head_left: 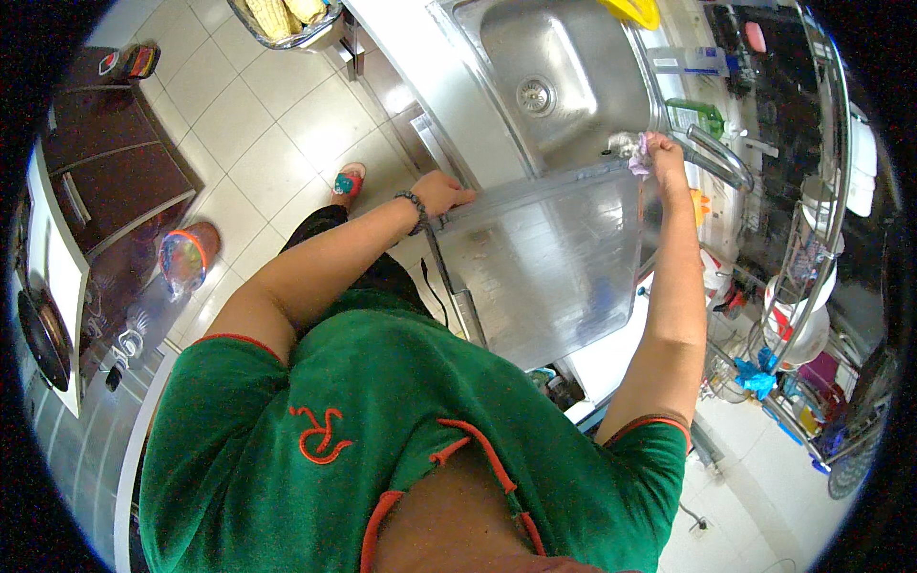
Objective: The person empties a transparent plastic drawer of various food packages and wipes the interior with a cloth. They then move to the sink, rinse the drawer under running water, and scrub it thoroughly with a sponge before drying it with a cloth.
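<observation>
A large clear plastic bin (pixel 535 267) is in front of me, its far rim along the near edge of the steel sink (pixel 564 86). At the bin's far left corner, my left hand (pixel 444 194) is closed on the rim, with a dark beaded bracelet at the wrist. My right hand (pixel 666 158) pinches a crumpled lilac-and-white cloth (pixel 630 153) against the bin's far right corner, next to the faucet (pixel 716 158). The bin's walls look wet or smeared. My fingertips under the left rim are hidden.
A green bottle (pixel 695 116) stands behind the sink, with a yellow item (pixel 632 10) at its far edge. Dish racks (pixel 802 239) line the right wall. Corn cobs (pixel 277 17) lie in a container at the far left. An orange-rimmed basket (pixel 188 256) stands on the left.
</observation>
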Demonstrator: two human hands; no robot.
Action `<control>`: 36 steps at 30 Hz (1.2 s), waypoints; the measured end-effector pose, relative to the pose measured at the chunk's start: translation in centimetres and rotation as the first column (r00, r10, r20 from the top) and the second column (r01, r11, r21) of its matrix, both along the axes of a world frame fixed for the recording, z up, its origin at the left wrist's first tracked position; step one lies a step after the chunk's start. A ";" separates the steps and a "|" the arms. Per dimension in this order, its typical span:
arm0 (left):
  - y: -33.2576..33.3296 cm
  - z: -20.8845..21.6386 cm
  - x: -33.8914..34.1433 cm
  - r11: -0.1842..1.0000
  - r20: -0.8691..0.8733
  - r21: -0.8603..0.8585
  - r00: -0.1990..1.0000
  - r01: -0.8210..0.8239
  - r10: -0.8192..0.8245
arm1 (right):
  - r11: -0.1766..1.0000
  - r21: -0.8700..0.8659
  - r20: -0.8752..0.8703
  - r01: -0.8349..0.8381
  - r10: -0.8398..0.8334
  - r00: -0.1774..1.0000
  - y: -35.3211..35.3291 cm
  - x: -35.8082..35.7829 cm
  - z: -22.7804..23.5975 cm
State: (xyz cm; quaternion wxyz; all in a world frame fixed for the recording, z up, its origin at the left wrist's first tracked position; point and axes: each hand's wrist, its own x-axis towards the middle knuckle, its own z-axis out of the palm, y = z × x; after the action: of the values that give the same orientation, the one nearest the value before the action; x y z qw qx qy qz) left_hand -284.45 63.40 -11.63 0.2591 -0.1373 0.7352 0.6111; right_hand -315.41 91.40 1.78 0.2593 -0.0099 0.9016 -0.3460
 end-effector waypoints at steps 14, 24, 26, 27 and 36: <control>-0.3 1.1 -0.1 0.997 0.112 0.047 0.992 -0.059 0.053 | 0.545 0.490 0.075 -0.680 0.751 0.656 -6.4 6.8 0.4; -0.7 1.4 0.0 0.997 0.097 0.047 0.994 -0.053 0.048 | 0.511 0.599 -0.001 -0.616 0.770 0.638 -7.1 7.0 2.0; -0.4 1.2 -0.2 0.996 0.086 0.029 0.993 -0.086 0.083 | 0.462 0.683 -0.008 -0.566 0.779 0.626 -7.1 7.0 1.5; -0.3 1.0 -0.2 0.997 0.080 0.024 0.994 -0.077 0.075 | 0.472 0.656 -0.003 -0.589 0.782 0.623 -6.9 7.3 1.0; -0.3 0.2 -0.3 0.998 0.019 0.012 0.997 -0.069 0.069 | 0.568 0.525 -0.072 -0.634 0.772 0.632 -6.5 7.9 0.7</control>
State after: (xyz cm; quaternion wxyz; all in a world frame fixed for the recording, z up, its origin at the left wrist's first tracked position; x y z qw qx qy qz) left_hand -284.71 63.09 -11.46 0.2455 -0.1665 0.7239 0.6229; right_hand -307.55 84.92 2.52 0.2345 -0.3629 0.9017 0.0132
